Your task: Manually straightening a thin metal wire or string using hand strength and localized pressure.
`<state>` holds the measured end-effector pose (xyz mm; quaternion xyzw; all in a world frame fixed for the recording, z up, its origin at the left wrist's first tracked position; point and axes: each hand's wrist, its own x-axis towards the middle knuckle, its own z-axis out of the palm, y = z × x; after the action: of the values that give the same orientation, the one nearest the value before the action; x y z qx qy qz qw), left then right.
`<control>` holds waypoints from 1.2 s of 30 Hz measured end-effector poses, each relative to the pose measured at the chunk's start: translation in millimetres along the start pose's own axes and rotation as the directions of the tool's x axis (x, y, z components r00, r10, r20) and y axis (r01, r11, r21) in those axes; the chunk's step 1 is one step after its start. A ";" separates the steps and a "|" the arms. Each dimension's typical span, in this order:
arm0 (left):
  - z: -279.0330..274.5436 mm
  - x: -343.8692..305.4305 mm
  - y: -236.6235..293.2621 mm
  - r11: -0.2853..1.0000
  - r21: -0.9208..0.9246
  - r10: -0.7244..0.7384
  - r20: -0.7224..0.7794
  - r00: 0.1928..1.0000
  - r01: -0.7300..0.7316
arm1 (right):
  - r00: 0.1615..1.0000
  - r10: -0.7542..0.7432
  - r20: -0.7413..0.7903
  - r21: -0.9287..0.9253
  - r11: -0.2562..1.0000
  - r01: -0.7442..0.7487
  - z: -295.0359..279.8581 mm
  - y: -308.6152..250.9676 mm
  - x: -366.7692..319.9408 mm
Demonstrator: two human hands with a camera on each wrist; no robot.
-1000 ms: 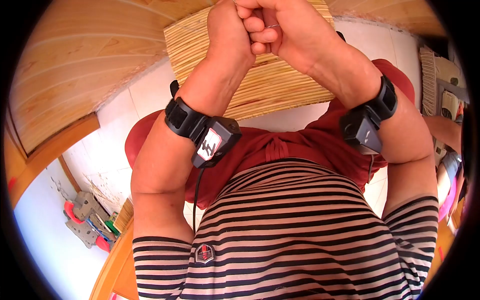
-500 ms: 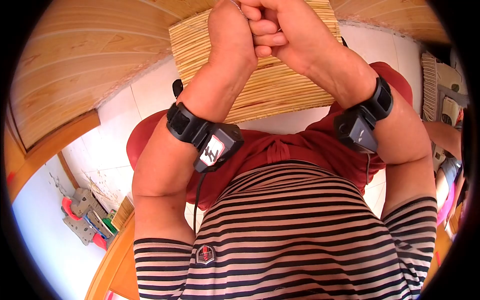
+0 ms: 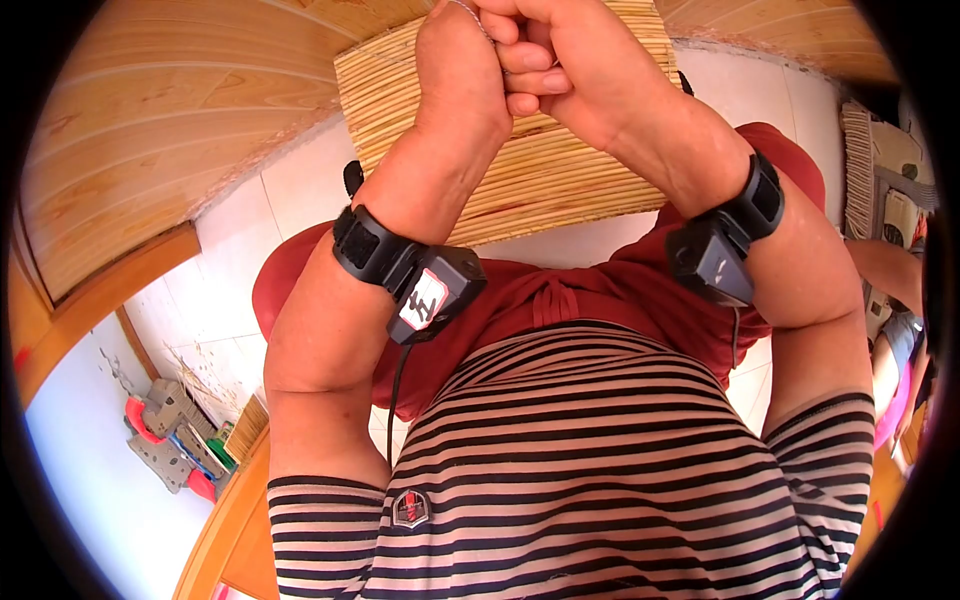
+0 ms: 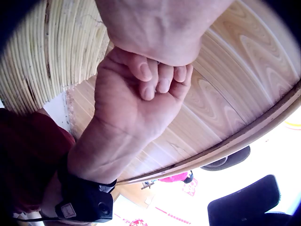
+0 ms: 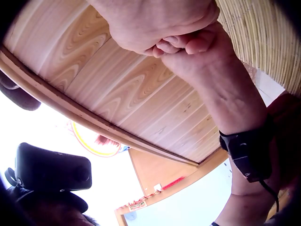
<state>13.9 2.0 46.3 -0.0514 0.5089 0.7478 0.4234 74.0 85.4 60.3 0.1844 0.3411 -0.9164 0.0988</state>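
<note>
Both hands meet over a mat of straw-coloured reeds (image 3: 560, 185). The left hand (image 3: 460, 75) lies against the right hand (image 3: 585, 75) at the top of the head view. A thin silvery strand (image 3: 467, 10), like twisted wire, runs along the left hand's edge and in among the right hand's fingers. In the left wrist view the right hand's fingers (image 4: 163, 84) curl in towards its palm. In the right wrist view the left hand's fingers (image 5: 200, 43) are curled, partly hidden behind the right hand. The strand's ends are hidden.
Wood panelling (image 3: 170, 120) stands close on the left and beyond the mat. Knees in red trousers (image 3: 600, 285) flank the mat on a tiled floor (image 3: 235, 240). Another person's arm (image 3: 885, 270) and cushioned seating (image 3: 900, 145) show at the right edge.
The hands and mat have shifted slightly down and right in the head view, mostly in the first half second. More of the strand shows along the left hand's edge. Both hands stay together.
</note>
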 end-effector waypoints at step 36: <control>-24.1 30.6 7.6 0.999 0.042 0.029 0.132 0.991 -0.035 | 0.988 -0.148 -0.053 -0.032 0.989 0.147 5.4 3.9 8.5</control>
<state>-19.3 -0.6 24.7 0.0154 0.4969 0.7449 0.4450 65.9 78.4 58.4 0.1826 0.3692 -0.9109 0.0239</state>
